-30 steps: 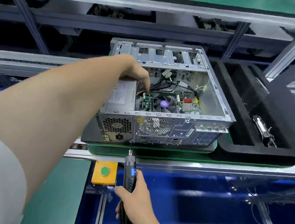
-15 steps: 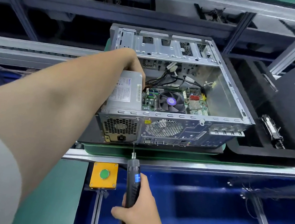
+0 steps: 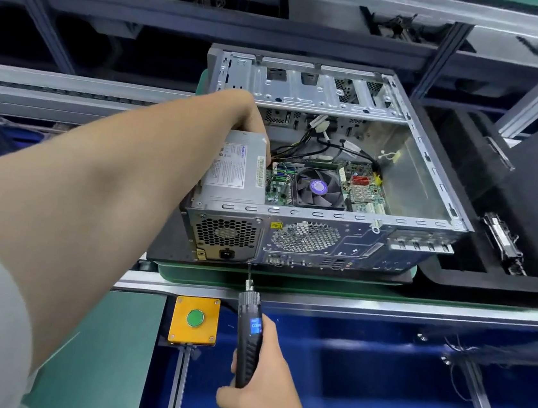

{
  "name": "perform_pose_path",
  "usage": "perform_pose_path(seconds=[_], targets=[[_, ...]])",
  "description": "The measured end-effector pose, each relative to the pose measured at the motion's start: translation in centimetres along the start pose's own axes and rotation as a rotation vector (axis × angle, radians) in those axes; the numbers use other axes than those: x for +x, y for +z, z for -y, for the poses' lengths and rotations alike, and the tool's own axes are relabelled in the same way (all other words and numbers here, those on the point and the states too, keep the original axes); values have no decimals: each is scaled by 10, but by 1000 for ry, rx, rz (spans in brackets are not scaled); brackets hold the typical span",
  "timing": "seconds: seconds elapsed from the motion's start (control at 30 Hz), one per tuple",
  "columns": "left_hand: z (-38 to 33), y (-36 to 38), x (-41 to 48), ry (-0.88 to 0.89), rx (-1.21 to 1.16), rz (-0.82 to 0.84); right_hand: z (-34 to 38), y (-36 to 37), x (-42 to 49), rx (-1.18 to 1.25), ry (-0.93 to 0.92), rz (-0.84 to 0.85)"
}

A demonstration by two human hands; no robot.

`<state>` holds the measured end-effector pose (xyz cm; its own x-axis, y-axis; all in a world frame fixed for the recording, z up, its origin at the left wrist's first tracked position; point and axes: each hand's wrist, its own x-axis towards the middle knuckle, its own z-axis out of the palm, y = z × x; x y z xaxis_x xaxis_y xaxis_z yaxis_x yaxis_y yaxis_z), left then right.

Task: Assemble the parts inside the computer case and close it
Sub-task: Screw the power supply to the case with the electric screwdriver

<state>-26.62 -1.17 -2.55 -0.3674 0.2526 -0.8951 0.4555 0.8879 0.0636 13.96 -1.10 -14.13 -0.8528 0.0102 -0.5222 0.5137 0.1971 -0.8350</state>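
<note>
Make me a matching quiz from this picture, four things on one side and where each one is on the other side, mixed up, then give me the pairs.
Things:
1 power supply
2 screwdriver
3 green button
4 cooling fan

Places:
A on the yellow box
B in the right hand, bit pointing at the back of the case
C on the motherboard
D in the case's near left corner, gripped by the left hand

Pairs: 1-D, 2-B, 3-A, 4-C
</note>
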Motion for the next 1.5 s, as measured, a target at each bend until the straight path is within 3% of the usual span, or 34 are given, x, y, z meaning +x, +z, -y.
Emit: perform_pose_path(seconds=[0.33, 0.53, 0.63, 0.73, 0.83, 0.9, 1.0, 1.1, 1.17, 1.23, 1.37, 1.5], targets=[[1, 1, 2, 24, 20, 9, -4, -2, 4, -55, -52, -77], [-3, 10, -5, 13, -20, -87, -24, 7, 0, 48, -48, -205], [-8, 19, -17, 87, -88, -170, -36, 5, -10, 108, -30, -278], [-10, 24, -37, 201, -305, -251, -39, -2, -15, 146, -73, -319], [-19, 34, -57, 232, -270, -298, -26, -11, -22, 201, -159, -338], [-26, 46, -69, 233, -173, -417, -9, -19, -29, 243, -220, -343], [-47, 68, -94, 199, 72, -858, 25, -38, -43, 297, -329, -365], [-86, 92, -123, 276, 132, -1253, 56, -70, -55, 315, -414, -415], [-119, 101, -137, 364, 44, -1379, 73, -96, -63, 334, -456, -471], [-156, 108, -144, 495, -203, -1338, 84, -124, -67, 346, -483, -553], [-228, 118, -143, 766, -687, -1066, 99, -189, -68, 381, -481, -704], [-304, 105, -119, 795, -774, -1016, 91, -276, -57, 434, -456, -776]])
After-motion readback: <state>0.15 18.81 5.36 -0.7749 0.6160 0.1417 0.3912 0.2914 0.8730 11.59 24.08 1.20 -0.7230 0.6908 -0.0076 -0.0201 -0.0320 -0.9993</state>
